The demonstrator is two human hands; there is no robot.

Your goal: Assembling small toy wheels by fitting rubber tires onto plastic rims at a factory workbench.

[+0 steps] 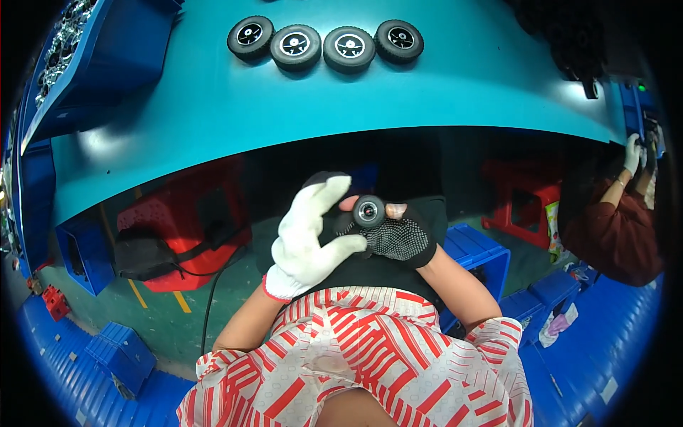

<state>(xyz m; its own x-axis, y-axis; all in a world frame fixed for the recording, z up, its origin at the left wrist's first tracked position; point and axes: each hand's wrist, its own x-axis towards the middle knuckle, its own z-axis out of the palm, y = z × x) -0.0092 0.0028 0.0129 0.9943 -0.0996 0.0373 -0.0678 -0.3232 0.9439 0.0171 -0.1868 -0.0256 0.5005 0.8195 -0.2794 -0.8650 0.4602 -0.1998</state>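
Note:
My right hand (403,240), in a black dotted glove with bare fingertips, is closed on a small black wheel (369,211). A silver ring and a dark centre with a trace of red show on its upper face. My left hand (302,238) wears a white glove with a red cuff edge. Its fingers and thumb are spread apart just left of the wheel, with nothing visible between them. Both hands are over my lap, in front of the table edge. Four-like rows aside, several larger black tyred wheels (295,47) lie along the far side of the turquoise table (341,96).
A blue bin (114,67) of shiny metal parts stands at the far left. Dark parts (569,35) are heaped at the far right. Red stools (523,196) and blue crates (477,252) stand below the table. At the right, another person's gloved hand (632,153) is near a blue bin.

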